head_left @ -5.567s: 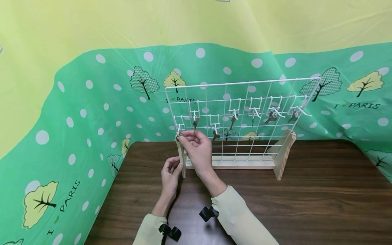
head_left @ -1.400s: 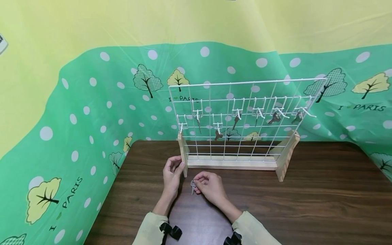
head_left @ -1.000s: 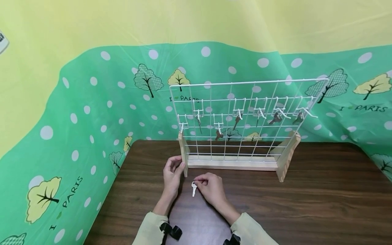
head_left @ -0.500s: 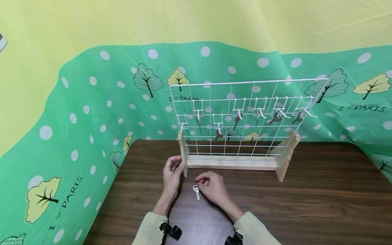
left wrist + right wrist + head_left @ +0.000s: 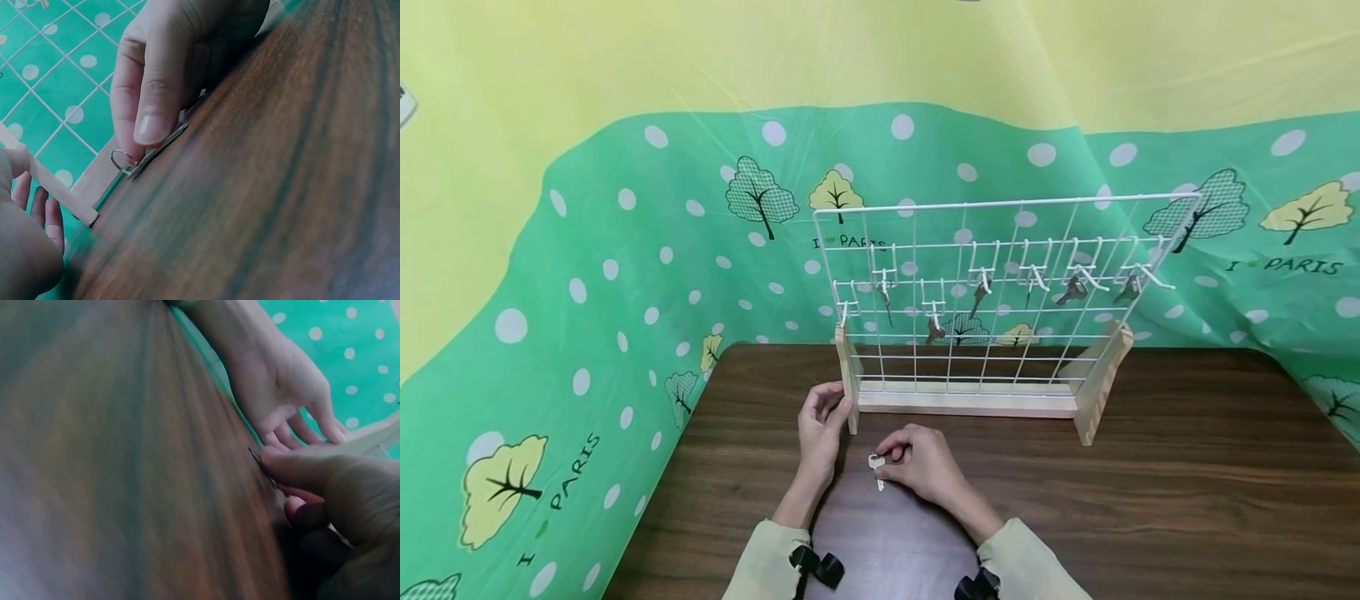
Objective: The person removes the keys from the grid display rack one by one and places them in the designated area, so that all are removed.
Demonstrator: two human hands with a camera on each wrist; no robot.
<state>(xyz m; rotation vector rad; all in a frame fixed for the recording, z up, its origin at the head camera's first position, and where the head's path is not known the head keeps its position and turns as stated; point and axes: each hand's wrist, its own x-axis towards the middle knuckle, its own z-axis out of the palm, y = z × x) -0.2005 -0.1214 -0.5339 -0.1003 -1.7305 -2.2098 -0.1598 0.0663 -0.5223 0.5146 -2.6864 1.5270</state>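
In the head view my right hand (image 5: pixel 922 463) pinches a small silver key (image 5: pixel 876 461) low over the table, in front of the rack. The left wrist view shows a thin split ring (image 5: pixel 120 160) on the key, whose blade lies close along the wood. My left hand (image 5: pixel 820 429) holds the left wooden end panel (image 5: pixel 848 379) of a white wire grid rack (image 5: pixel 966 403), thumb in front and fingers on the outer side. Several keys (image 5: pixel 1077 289) hang from white hooks on the grid. The lowest left hook (image 5: pixel 845 312) is bare.
A dark wood-grain table (image 5: pixel 1210 492) carries the rack near its back edge. Green and yellow printed cloth (image 5: pixel 647 217) hangs behind and to the left. Black wrist cameras (image 5: pixel 827 570) are strapped over both pale sleeves.
My right hand has come down from the lowest left hook to the table with the key. Its thumb has since shifted onto the key's blade. The left hand stays on the panel.
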